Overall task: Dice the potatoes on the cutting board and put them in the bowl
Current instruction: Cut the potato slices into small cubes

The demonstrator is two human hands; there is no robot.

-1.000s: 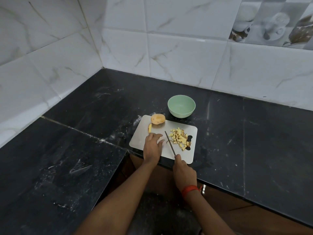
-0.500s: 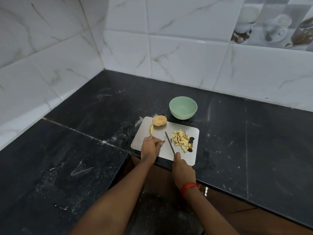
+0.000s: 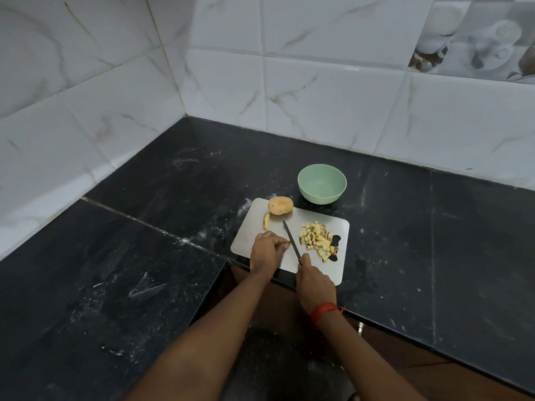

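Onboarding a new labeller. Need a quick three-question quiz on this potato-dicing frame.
1. True or false: the bowl holds dice.
2. Which hand grips the knife? A left; B right; C neither.
3. Fill in: on the board, the dice lie to the ___ of the knife.

Key
1. False: the bowl is empty.
2. B: the right hand.
3. Right.
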